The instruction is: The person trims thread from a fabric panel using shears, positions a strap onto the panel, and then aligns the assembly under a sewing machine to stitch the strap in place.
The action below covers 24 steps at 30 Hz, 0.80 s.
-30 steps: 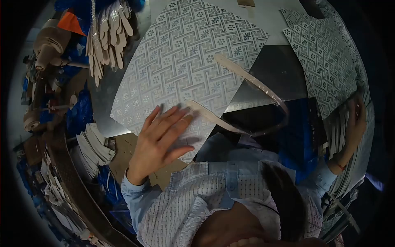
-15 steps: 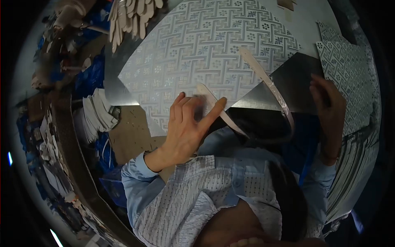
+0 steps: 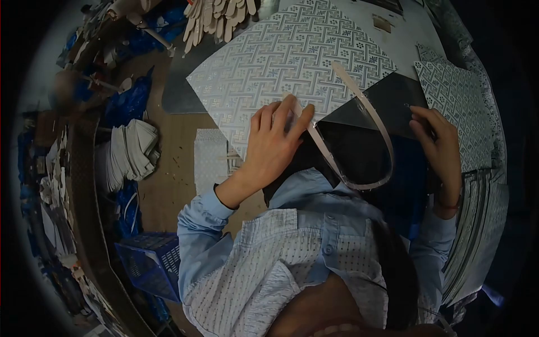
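A pale strap (image 3: 380, 121) forms a U, with one end on the patterned sheet (image 3: 314, 50) and the loop hanging over the dark area near my body. My left hand (image 3: 269, 137) rests at the sheet's near edge, thumb and index finger on either side of the strap's other end. To the right, my right hand (image 3: 441, 140) is raised beside the dark plate (image 3: 387, 104), fingers curled and thumb close to the index finger. A tiny glint shows at its fingertip; what it pinches is too small to tell.
Several pale strips (image 3: 216, 19) lie at the top. Another patterned sheet (image 3: 457, 95) is at the right, above stacked sheets (image 3: 477, 230). To the left are a bundle of pale pieces (image 3: 132, 151), a blue crate (image 3: 149, 261) and blue plastic (image 3: 129, 101).
The view has shifted. My left hand has moved up and right with the strap end, its thumb and index finger closer together. The strap loop is more rounded. My right hand has moved slightly left and down.
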Tool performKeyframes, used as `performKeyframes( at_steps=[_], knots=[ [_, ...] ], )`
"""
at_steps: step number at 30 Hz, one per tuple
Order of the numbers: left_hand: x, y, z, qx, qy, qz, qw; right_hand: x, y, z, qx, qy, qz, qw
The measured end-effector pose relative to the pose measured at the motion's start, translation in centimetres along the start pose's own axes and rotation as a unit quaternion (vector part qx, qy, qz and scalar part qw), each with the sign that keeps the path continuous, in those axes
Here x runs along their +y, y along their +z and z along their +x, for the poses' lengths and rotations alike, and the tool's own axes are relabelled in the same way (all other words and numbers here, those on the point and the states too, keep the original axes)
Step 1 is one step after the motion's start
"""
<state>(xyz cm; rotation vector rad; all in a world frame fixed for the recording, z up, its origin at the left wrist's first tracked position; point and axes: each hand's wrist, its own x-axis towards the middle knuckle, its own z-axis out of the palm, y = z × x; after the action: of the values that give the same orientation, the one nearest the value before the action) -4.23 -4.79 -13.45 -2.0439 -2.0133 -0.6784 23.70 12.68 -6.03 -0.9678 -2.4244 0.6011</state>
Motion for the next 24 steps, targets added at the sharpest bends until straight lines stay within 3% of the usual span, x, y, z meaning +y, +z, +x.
performKeyframes(
  at_steps=[4, 6, 8, 10, 11, 12, 14, 15, 16, 19, 21, 22, 24],
  knots=[
    [-2.8, -1.8, 1.1, 0.008, 0.056, 0.022, 0.998, -0.5, -1.7, -0.1, 0.041, -0.02, -0.014, 0.999],
    [-5.1, -7.0, 2.6, -0.047, -0.066, -0.197, 0.977, 0.0, -4.7, 0.6, 0.089, -0.035, -0.022, 0.995],
    [-10.7, -11.0, 2.8, -0.021, -0.19, -0.324, 0.927, 0.2, -7.6, 1.8, 0.188, 0.0, -0.054, 0.981],
    [-10.7, -15.6, 3.2, 0.111, -0.272, -0.491, 0.82, 1.1, -8.5, 3.4, 0.244, -0.073, -0.037, 0.966],
    [-14.1, -15.7, 1.7, 0.136, -0.287, -0.487, 0.814, 0.8, -8.5, 3.9, 0.234, -0.053, -0.047, 0.97],
    [-13.9, -16.6, 1.3, 0.163, -0.281, -0.47, 0.82, 0.1, -8.1, 4.7, 0.22, -0.034, -0.056, 0.973],
    [-11.4, -15.8, 0.4, 0.288, -0.26, -0.535, 0.751, -1.0, -5.5, 6.0, 0.248, -0.095, -0.031, 0.964],
    [-11.0, -14.5, -0.3, 0.288, -0.22, -0.563, 0.743, -1.5, -4.6, 6.8, 0.269, -0.124, -0.022, 0.955],
    [-9.4, -13.7, -0.4, 0.292, -0.234, -0.577, 0.726, -1.9, -4.3, 7.7, 0.258, -0.133, -0.02, 0.957],
    [-5.0, -8.4, -0.7, 0.273, -0.292, -0.611, 0.683, -3.5, -4.0, 8.8, 0.237, -0.145, -0.086, 0.957],
    [-1.4, -4.2, -0.4, 0.236, -0.38, -0.7, 0.556, -6.9, -3.7, 9.4, 0.145, -0.171, -0.033, 0.974],
    [-0.5, -2.3, -0.9, 0.22, -0.391, -0.717, 0.534, -8.4, -2.6, 9.8, 0.116, -0.198, -0.028, 0.973],
    [1.2, 0.8, -2.0, 0.009, -0.367, -0.795, 0.484, -9.9, 0.3, 9.6, 0.034, -0.212, -0.05, 0.975]
  ],
)
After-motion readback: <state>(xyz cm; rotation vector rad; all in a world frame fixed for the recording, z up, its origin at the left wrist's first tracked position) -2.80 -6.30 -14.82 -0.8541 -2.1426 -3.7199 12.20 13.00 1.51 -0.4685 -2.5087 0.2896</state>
